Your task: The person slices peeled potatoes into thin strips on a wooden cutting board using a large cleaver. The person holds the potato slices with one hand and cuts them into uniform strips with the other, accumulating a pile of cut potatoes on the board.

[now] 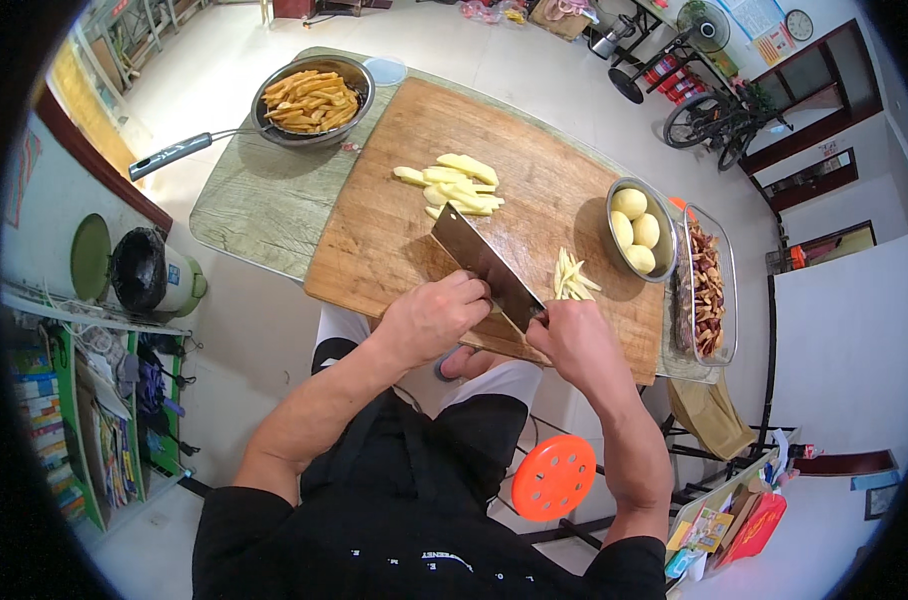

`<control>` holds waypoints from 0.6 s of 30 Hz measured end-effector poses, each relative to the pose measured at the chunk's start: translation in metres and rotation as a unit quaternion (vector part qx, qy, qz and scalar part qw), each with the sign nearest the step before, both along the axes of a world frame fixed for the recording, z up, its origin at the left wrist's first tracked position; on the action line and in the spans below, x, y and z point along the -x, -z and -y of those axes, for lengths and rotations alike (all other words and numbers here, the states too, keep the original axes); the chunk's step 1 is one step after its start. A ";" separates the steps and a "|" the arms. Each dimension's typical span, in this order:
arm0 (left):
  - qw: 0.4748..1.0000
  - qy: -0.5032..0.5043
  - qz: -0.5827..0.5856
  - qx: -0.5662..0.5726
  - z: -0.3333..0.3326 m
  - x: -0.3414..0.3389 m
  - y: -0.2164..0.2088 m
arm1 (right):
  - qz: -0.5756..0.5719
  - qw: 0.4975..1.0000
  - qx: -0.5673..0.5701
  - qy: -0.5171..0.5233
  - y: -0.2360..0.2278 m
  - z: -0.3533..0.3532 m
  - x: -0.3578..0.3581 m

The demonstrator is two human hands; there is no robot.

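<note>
My left hand [432, 318] grips the handle of a wide steel cleaver [484, 265], whose blade rests on a large wooden cutting board [394, 225]. My right hand [574, 342] sits at the board's near edge, right beside the blade's heel, fingers curled down on a piece of potato that is mostly hidden. Thin pale potato strips [571, 275] lie just beyond my right hand. A pile of thicker potato slices [456, 183] lies farther back on the board.
A steel bowl [615, 192] of peeled potatoes stands at the board's right, beside a glass tray [731, 300] of reddish-brown pieces. A pan [264, 125] of fried strips sits on the green table [254, 205], handle pointing left. An orange stool [554, 477] stands below.
</note>
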State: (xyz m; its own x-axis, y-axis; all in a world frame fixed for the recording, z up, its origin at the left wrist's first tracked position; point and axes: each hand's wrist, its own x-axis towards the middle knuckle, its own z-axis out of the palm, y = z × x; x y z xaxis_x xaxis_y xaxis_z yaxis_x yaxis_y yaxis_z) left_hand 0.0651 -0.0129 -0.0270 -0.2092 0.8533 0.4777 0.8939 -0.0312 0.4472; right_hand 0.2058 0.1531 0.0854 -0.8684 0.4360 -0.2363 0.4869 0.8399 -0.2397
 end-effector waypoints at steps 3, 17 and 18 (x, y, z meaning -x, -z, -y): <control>1.000 -0.018 -0.005 0.020 0.001 -0.003 -0.007 | -0.027 0.999 0.007 0.020 0.005 0.003 -0.008; 0.999 -0.036 -0.014 -0.016 0.001 -0.005 -0.005 | -0.040 0.999 0.028 0.005 0.005 0.000 -0.013; 0.999 -0.035 -0.015 -0.017 0.001 -0.005 -0.007 | -0.035 0.999 0.026 -0.003 0.005 -0.001 -0.010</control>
State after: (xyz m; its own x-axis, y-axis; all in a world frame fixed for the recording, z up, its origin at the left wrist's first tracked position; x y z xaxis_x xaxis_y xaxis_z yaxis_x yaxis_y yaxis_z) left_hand 0.0700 -0.0141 -0.0203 -0.2526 0.8200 0.5137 0.9078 0.0172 0.4191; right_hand 0.2154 0.1538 0.0809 -0.8860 0.4199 -0.1964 0.4627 0.8280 -0.3169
